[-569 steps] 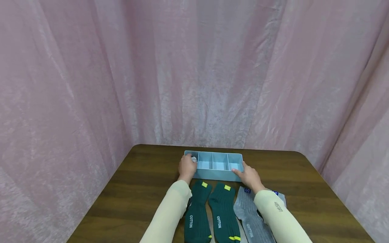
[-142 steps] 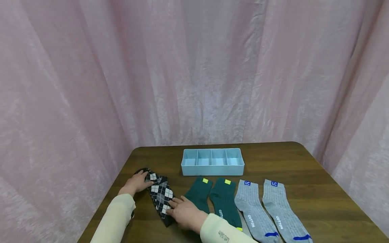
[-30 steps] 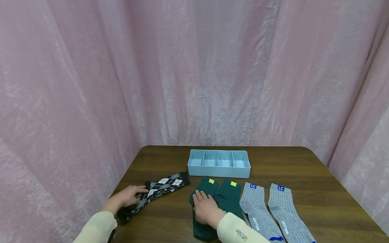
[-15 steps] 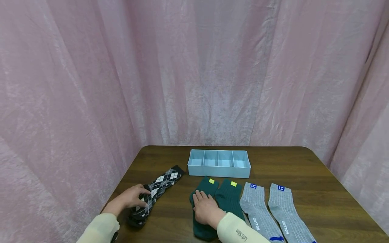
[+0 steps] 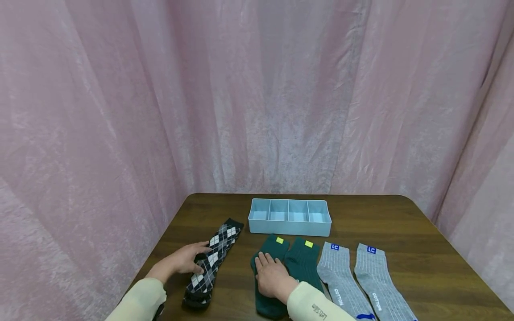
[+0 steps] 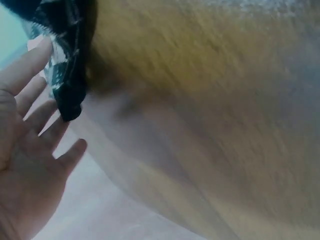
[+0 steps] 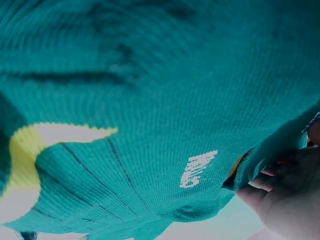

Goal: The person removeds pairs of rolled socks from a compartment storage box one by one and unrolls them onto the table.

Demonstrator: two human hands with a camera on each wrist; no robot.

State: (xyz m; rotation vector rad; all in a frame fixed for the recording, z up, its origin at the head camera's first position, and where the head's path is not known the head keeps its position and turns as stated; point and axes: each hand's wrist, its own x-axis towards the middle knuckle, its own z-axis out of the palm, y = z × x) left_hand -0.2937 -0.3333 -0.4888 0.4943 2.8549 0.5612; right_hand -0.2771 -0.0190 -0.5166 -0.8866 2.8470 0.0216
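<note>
A black, grey and white argyle sock [image 5: 214, 256] lies slantwise on the left of the table, its dark cuff pointing away. My left hand [image 5: 184, 259] touches its left side near the dark heel, thumb and fingers spread. In the left wrist view the fingers of the left hand [image 6: 35, 120] are nearly straight beside the argyle sock [image 6: 70, 55]. My right hand [image 5: 274, 275] rests flat on the left green sock [image 5: 270, 307]. A second green sock [image 5: 305, 263] with a yellow label lies beside it. The right wrist view shows green knit [image 7: 150, 110] with white lettering and the right hand [image 7: 290, 195].
Behind the socks stands a light blue box [image 5: 289, 228] with several compartments. Two grey socks [image 5: 335, 272] with blue labels lie side by side on the right. The brown wooden table [image 5: 421, 267] ends at a pink curtain [image 5: 257, 111].
The argyle sock has turned from lying across the table to pointing away. My left hand has shifted right with it. Over the last second the right hand has stayed on the green sock.
</note>
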